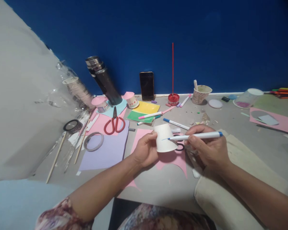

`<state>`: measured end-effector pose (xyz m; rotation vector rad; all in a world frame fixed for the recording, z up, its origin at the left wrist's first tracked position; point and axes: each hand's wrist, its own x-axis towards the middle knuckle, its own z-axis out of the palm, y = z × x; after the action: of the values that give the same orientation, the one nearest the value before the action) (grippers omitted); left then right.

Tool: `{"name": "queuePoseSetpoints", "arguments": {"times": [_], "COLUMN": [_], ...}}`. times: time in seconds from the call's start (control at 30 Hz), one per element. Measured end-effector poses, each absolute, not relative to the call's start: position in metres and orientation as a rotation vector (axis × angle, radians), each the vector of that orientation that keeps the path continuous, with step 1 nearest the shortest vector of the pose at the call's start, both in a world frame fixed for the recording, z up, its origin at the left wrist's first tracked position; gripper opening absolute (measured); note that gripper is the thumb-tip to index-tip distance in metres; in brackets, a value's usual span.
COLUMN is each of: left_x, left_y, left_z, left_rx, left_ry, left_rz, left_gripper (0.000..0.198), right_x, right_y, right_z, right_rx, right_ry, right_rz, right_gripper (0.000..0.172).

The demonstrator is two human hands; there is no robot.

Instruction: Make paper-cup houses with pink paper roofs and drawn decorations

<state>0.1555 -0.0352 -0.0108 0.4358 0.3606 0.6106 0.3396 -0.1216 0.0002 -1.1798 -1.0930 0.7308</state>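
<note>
My left hand (147,148) grips a white paper cup (164,131), turned upside down, by its left side. A short blue line shows on the cup's wall. My right hand (207,145) is closed round a white felt-tip pen (201,135) with a blue tip and a blue end. The tip lies against the cup, at the right end of the line. Below the cup is cut pink paper (172,161) on the table. Black scissor handles (180,147) show partly behind the cup. Another blue-capped felt-tip pen (175,123) lies just beyond it.
Red-handled scissors (114,124) and a tape roll (93,141) lie on purple paper (105,156) at left. Behind stand a dark flask (105,81), decorated cups (132,100), a phone (147,85) and a red tin (173,99) with an upright stick. A beige cloth (249,169) lies at right.
</note>
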Motion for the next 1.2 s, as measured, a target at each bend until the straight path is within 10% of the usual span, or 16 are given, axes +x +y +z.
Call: {"name": "queuePoseSetpoints", "arguments": {"times": [1.2], "left_x": [0.1532], "left_y": [-0.0344], "left_z": [-0.0125], "left_rx": [0.419], "left_ry": [0.356], "left_rz": [0.612], "left_gripper": [0.039], "right_x": [0.3414], "right_y": [-0.1194], "right_z": [-0.0017], "right_rx": [-1.107], "right_ry": [-1.023], "right_rz": [0.778], "right_gripper": [0.018]}}
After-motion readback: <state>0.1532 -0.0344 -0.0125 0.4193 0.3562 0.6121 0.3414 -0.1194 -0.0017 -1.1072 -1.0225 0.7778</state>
